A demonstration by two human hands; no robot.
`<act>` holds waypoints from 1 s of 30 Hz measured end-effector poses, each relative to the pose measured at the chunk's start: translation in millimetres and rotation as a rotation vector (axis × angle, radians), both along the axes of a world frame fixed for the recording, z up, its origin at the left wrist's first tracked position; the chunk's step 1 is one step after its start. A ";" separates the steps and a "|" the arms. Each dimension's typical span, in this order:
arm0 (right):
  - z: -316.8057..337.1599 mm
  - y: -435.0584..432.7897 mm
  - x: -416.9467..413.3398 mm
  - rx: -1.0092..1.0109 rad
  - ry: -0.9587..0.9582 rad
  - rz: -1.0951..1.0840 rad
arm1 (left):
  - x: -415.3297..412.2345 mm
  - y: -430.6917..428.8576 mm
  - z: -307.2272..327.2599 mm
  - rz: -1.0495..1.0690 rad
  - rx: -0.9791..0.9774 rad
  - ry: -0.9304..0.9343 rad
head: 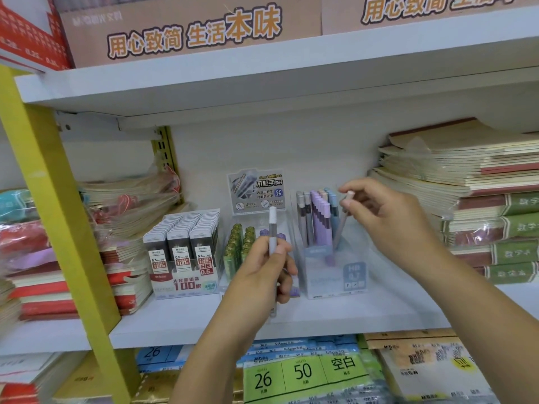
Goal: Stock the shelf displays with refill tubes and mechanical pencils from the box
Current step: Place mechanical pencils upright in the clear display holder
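Where the left hand is: left hand point(262, 275) raised in front of the middle display, fingers curled round a white-capped pencil point(272, 228)
White-capped pencil: upright, cap above the fist, lower end showing below it, in front of the shelf point(320, 319) edge
Right hand: right hand point(388, 220) beside the top of the pencil stand point(335, 275), thumb and fingertips pinching the pink-capped pencil point(344, 217) near its cap
Pink-capped pencil: tilted, lower end down inside the clear stand, at its right side
Stand contents: grey, purple and blue pencils point(316, 217) upright, packed toward the left and back
Middle display: clear tray of green and purple refill tubes point(239, 243), partly hidden by the left hand, a printed card behind it
Left display: rows of dark lead cases point(183, 243)
Either side: stacks of notebooks point(466, 176)
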State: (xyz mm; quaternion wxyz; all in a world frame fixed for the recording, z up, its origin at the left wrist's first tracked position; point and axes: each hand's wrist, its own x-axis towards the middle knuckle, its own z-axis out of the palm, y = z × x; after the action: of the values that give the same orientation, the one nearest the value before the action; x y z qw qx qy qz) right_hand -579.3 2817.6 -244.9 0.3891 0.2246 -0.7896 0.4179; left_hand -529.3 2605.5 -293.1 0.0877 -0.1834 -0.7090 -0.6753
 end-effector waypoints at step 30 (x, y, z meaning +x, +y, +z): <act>4.3 -19.3 18.1 -0.017 0.038 0.016 | 5.0 0.8 3.2 -0.033 -0.081 0.041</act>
State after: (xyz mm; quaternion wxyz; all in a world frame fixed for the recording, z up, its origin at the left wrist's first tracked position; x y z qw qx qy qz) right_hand -561.2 2798.3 -240.7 0.4025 0.2353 -0.7767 0.4236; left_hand -524.3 2606.3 -289.9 0.0836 -0.2126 -0.7305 -0.6436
